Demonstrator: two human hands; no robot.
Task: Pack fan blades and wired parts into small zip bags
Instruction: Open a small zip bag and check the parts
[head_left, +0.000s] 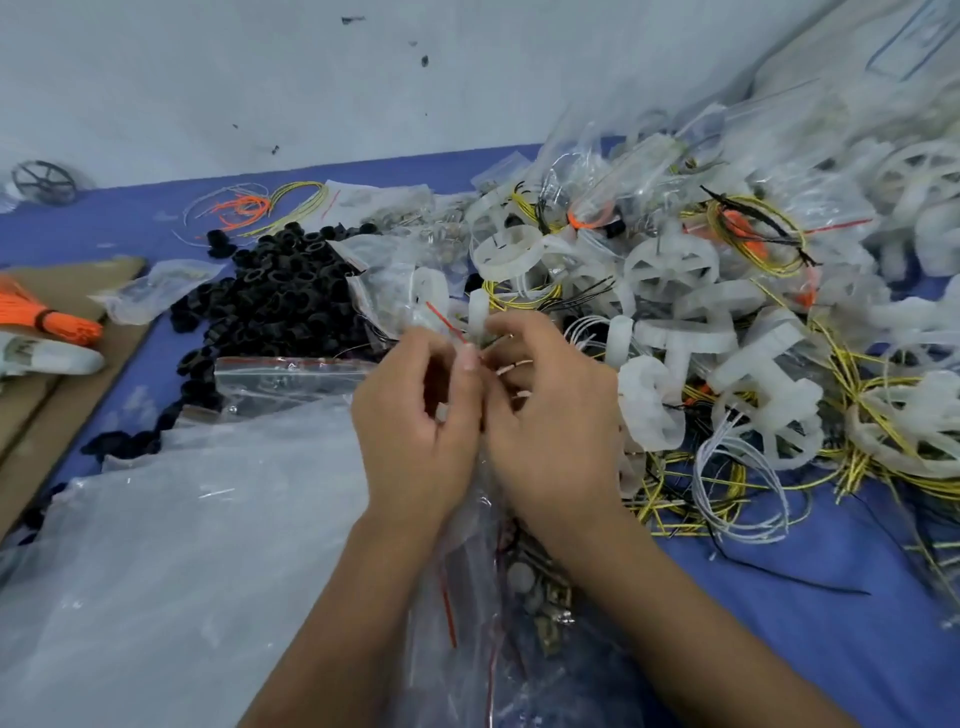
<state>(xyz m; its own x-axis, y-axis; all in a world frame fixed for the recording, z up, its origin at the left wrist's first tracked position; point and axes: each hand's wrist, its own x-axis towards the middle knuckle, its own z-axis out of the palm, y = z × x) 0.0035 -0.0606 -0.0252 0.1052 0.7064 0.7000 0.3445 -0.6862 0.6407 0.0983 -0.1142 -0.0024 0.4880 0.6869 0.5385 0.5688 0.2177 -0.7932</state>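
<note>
Two hands close together in the middle, over a blue table. Left hand curled, thumb and fingers pinching the top edge of a small clear zip bag. Right hand curled too, pinching the other side of the same bag top. Red strip along the bag mouth just above the fingers. Bag hanging down between the two wrists, with small metal bits low inside it. What else sits in the bag, too blurry to tell.

Just behind the hands, one white fan blade standing on edge. To the right, a big heap of white fan blades mixed with yellow wires and white wires. Further back on the right, a stack of filled clear bags leaning up toward the wall.

To the left of the hands, another zip bag lying flat, red strip on top. Behind it, a pile of black rings. In front of it, a large sheet of clear plastic spread over the near left of the table. At the far left edge, brown cardboard with a bundle of orange wires on it. Far back on the left, loose orange and yellow wires and one dark fan blade near the wall.
</note>
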